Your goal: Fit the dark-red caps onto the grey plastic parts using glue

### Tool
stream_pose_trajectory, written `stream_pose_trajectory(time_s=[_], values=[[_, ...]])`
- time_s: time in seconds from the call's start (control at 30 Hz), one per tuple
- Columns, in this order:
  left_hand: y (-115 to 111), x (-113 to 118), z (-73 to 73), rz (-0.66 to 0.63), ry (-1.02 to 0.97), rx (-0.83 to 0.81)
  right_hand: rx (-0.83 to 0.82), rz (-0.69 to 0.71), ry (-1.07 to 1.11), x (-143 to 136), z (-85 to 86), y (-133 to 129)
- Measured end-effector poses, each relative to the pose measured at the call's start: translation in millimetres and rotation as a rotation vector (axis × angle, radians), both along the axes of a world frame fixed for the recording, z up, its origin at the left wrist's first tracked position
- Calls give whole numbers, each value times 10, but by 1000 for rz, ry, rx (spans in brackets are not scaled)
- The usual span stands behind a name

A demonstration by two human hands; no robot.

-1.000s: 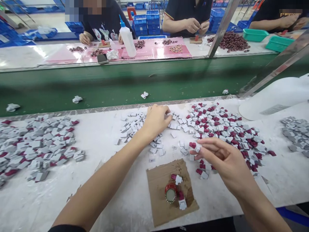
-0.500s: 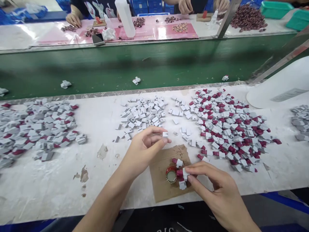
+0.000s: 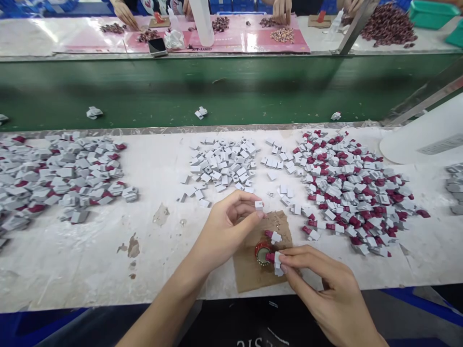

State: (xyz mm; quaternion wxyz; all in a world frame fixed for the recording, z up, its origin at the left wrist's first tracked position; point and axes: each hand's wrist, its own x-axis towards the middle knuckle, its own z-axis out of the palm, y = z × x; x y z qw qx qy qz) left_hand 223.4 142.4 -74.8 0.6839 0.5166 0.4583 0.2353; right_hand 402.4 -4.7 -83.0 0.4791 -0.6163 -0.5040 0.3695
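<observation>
Between thumb and fingertips my left hand (image 3: 235,226) pinches a small light-grey plastic block (image 3: 259,205), held above the back of a brown cardboard piece (image 3: 249,270). My right hand (image 3: 321,279) is closed on a grey-and-maroon plastic part (image 3: 278,264). Its maroon end reaches over the rim of an upturned red bottle cap (image 3: 262,253), which lies on the cardboard; whether it touches the inside I cannot tell. Another grey-and-maroon part (image 3: 274,236) rests on the cardboard just behind the cap.
Loose grey blocks (image 3: 224,164) lie ahead. Grey-and-maroon parts form a heap (image 3: 347,188) at right and another pile (image 3: 65,178) at left. A white bottle (image 3: 427,130) stands far right. Beyond runs a green belt (image 3: 224,91); co-workers' hands (image 3: 282,10) are across it.
My view has shifted slightly, and objects on the belt have moved a little left relative to the table. The right hand's part has come nearer the bottle cap, its maroon end now over the rim.
</observation>
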Motion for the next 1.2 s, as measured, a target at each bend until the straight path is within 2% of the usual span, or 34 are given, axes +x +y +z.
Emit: stream_pose_trajectory(time_s=[0.27,0.37,0.43,0.57,0.63,0.73,0.93,1.2], values=[[11,49,8,-14,-6,19,20,18,1,-23,38,9],[43,68,59,-15,3,28,-4,-42,52,51,77,39],[63,99,118,-21,7,19,-35,-117,165,140,96,101],[67,227,227,-57,-101,-28,-29,-311,539,316,105,320],[52,309,248,-82,-171,-36,-22,-337,685,363,110,433],[31,404,242,-123,-261,-40,-17,-304,797,384,121,542],[36,450,204,-136,-268,-60,-37,-300,812,392,97,548],[43,475,147,-123,-301,-77,-54,-338,706,393,51,558]])
